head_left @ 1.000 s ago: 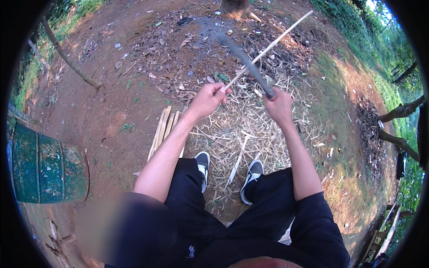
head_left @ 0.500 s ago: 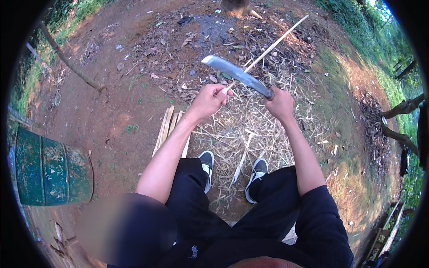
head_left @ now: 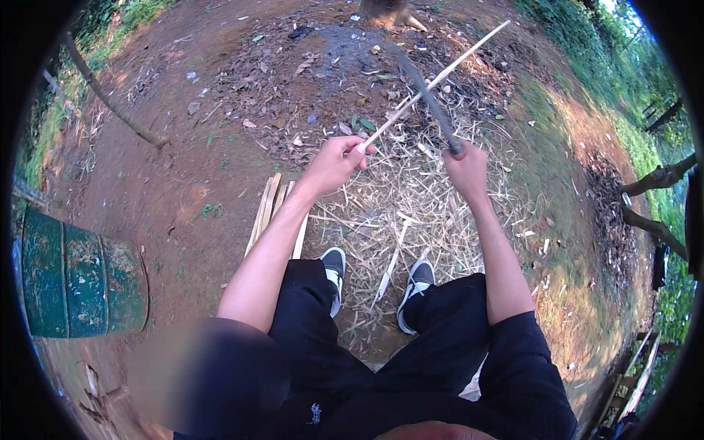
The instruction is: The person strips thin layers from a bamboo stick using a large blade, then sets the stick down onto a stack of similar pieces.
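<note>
The left hand (head_left: 336,163) is closed around the near end of a long, thin bamboo strip (head_left: 440,75), which runs up and to the right, away from the person, its far tip ending near the top of the view. The right hand (head_left: 466,167) is clenched in a fist on the handle of a long-bladed knife (head_left: 425,95); the blade rises from the fist and leans to the left, crossing the strip about midway along its length (whether the edge actually touches the strip there cannot be told, since the blade is blurred). The two hands are held out in front of the body, near each other but apart, above a spread of pale shavings and slivers (head_left: 396,213) that covers the bare earth (head_left: 183,161) just beyond the person's feet. The two dark shoes with white soles (head_left: 419,282) rest at the near edge of that litter. To the left of the left forearm, a small bundle of split bamboo slats (head_left: 265,213) lies on the ground, pointing away. Further left and nearer, a green metal drum (head_left: 77,282) lies on its side. On the far left, a thin leaning tree trunk (head_left: 110,99) crosses the dirt.
</note>
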Motion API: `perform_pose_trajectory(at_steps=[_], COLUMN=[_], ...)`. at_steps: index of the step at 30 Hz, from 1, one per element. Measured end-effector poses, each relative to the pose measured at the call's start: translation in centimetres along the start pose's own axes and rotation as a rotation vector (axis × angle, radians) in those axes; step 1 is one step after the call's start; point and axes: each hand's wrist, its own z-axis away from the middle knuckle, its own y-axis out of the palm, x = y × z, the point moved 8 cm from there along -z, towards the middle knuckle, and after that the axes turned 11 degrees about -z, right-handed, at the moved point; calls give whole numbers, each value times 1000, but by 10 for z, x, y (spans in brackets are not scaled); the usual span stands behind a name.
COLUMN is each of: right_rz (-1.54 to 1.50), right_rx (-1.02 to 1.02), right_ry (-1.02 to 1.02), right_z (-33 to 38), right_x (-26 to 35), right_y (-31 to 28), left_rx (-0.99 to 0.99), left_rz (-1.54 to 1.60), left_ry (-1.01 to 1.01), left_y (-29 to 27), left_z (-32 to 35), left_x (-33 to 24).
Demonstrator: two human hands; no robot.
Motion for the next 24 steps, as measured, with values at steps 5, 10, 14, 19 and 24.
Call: perform_pose_trajectory(at_steps=[5,10,14,19,24], right_rz=[297,280,360,207,151], right_rx=[191,126,110,-181,-437], right_ry=[-331,-179,-89,243,363], right_z=[19,9,-1,-18,-7], right_x=[50,32,12,-41,-83], right_y=[50,36,22,-23,-57], left_rx=[-56,-17,-23,1,-34], left_rz=[84,-71,-140,-194,-135], left_ry=[52,30,-10,-59,-110], left_y=[14,5,0,-13,-24], left_z=[-1,0,1,9,16], left_x=[-18,-17,-10,1,13])
